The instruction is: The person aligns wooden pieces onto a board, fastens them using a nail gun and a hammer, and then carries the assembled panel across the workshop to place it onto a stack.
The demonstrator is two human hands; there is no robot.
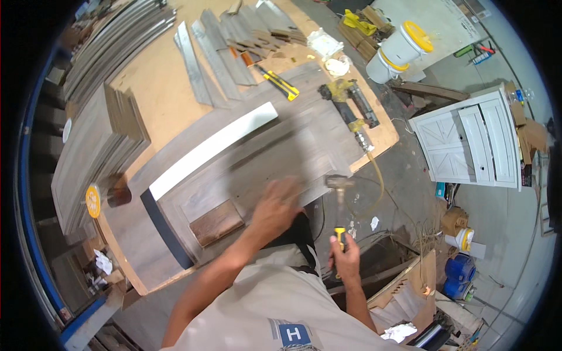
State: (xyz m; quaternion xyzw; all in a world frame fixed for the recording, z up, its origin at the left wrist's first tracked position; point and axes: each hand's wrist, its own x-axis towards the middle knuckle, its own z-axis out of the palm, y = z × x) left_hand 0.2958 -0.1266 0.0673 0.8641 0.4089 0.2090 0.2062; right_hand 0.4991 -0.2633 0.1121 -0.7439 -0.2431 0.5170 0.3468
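My right hand is wrapped round the yellow-and-black handle of a hammer, its head up, beside the table's near right edge. My left hand hovers over or rests on a grey-brown wooden panel; its fingers are smeared by motion. The panel has a raised frame and a recessed middle. A long white strip lies along its far side, and a shorter black strip crosses its left end. Left of my left hand, a brown wood block lies on the panel.
A yellow nail gun with an air hose lies at the panel's right end. Beyond the panel are a yellow utility knife and loose grey strips. Stacked panels stand left. A white cabinet and buckets are on the right.
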